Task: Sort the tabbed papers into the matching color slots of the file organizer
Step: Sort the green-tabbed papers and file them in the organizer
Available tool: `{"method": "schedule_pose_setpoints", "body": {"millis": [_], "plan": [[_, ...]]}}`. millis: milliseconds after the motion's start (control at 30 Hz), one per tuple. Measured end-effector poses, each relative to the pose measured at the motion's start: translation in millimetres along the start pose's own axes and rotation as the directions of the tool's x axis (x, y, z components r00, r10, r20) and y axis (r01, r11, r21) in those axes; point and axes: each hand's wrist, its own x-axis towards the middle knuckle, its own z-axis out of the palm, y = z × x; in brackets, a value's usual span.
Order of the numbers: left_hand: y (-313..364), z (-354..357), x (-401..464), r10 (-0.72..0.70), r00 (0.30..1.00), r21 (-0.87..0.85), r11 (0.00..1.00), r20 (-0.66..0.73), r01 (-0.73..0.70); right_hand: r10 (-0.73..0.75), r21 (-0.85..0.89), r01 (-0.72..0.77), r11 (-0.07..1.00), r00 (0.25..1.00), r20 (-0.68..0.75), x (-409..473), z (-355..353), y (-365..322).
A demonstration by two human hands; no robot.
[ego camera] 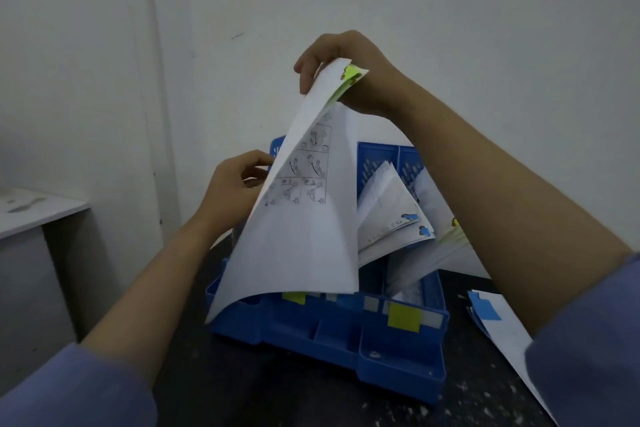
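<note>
A: Report grip status.

B: I have the right hand (pixel 349 73) raised; its fingers (pixel 306 74) and thumb pinch the top corner of the yellow-tabbed sheet (pixel 298 218), right at the yellow tab (pixel 351 74); I judge the pinch sits there so the tab colour can be read while the sheet hangs free.

A: And the left?

B: The left hand (pixel 232 189) sits lower, at the sheet's far edge; its fingers are curled toward the paper; whether they actually pinch it I cannot tell, since the sheet hides the fingertips; probably it steadies the edge so the paper does not swing.

A: Where is the sheet relative to the target?

B: It droops from the right fingers down over the blue file organizer (pixel 401 367), its bottom corner reaching the organizer's front edge; it is not yet inside a slot; a yellow label (pixel 403 315) marks a front slot below the right wrist; blue-tabbed papers (pixel 394 215) already stand in a slot below that hand; more blue-tabbed sheets (pixel 488 312) lie on the dark table (pixel 284 395) beneath the right forearm, unsorted.
</note>
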Motion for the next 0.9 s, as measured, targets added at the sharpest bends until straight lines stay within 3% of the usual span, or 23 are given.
{"method": "schedule_pose_setpoints", "body": {"millis": [367, 700, 833, 900], "plan": [[-5.8, 4.0, -10.7, -0.022, 0.998, -0.267, 0.964, -0.063, 0.004, -0.065, -0.023, 0.062, 0.998, 0.980, -0.186, 18.9, 25.0, 7.6], [-16.1, 5.5, -11.4, -0.013, 0.994, -0.172, 0.985, -0.107, -0.005, 0.011, 0.116, 0.008, 0.993, 0.987, -0.160, 15.2, 25.5, 22.7], [-16.7, 6.4, -10.9, -0.016, 0.993, -0.142, 0.990, -0.120, -0.001, 0.065, 0.371, 0.008, 0.929, 0.981, -0.185, 10.4, 24.7, 26.3], [-17.0, 6.2, -11.5, -0.018, 0.991, -0.134, 0.991, -0.130, 0.001, 0.074, 0.407, 0.013, 0.913, 0.978, -0.197, 9.8, 24.7, 27.0]]}}
